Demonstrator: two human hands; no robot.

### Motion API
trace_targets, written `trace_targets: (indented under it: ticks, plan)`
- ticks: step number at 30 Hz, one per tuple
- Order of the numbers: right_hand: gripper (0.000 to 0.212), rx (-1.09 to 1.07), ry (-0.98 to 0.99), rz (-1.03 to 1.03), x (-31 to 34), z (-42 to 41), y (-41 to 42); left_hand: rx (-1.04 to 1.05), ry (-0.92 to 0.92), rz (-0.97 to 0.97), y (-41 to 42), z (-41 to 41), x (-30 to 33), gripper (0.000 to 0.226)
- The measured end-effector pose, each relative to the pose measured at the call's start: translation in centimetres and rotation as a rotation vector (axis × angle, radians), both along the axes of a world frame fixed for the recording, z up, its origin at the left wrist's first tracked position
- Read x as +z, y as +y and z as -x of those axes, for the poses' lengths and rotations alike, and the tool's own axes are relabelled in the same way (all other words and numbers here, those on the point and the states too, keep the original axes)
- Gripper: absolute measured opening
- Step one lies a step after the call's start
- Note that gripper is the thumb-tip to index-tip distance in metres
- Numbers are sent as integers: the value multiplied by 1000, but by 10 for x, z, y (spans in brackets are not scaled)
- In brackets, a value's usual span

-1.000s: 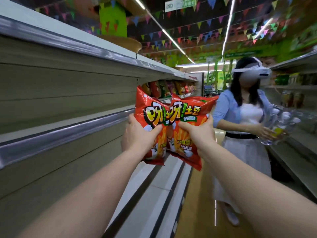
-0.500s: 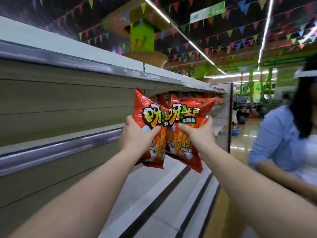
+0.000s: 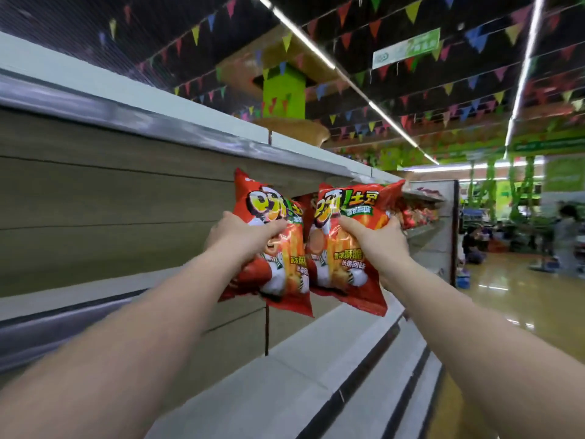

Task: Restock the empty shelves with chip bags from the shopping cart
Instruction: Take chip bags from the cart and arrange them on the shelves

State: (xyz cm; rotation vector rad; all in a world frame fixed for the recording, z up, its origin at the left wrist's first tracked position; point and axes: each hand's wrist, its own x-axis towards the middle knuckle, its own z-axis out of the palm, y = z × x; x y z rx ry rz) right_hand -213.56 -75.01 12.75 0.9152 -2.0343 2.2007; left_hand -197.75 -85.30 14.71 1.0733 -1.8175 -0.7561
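Two red chip bags hang side by side in front of the bare shelving on my left. My left hand (image 3: 245, 237) grips the left chip bag (image 3: 281, 270) near its top. My right hand (image 3: 375, 240) grips the right chip bag (image 3: 346, 280) the same way. Both bags are upright, raised at about the height of the middle shelf (image 3: 104, 299), with a narrow gap between them. Further along the same shelving, more red bags (image 3: 418, 213) stand stocked. The shopping cart is out of view.
The top shelf edge (image 3: 177, 134) runs overhead on the left and the low shelf (image 3: 285, 375) lies below my arms. The shelving ends at an end panel (image 3: 446, 236). The aisle floor (image 3: 512, 312) opens to the right, with people (image 3: 566, 236) far off.
The view has swung left toward the shelving. The person in blue on the right has left the frame. The two bags have drawn slightly apart and stay in my hands.
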Motion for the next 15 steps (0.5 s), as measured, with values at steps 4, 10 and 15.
trace_targets:
  ticks: [4, 10, 15]
  plan:
    - [119, 78, -78, -29, 6, 56, -48, -49, 37, -68, -33, 22, 11, 67]
    - [76, 201, -129, -123, 28, 90, -89, -118, 110, -169, -70, 45, 28, 60]
    - [46, 415, -158, -229, 45, 124, -122, -154, 149, -269, -92, 54, 36, 36]
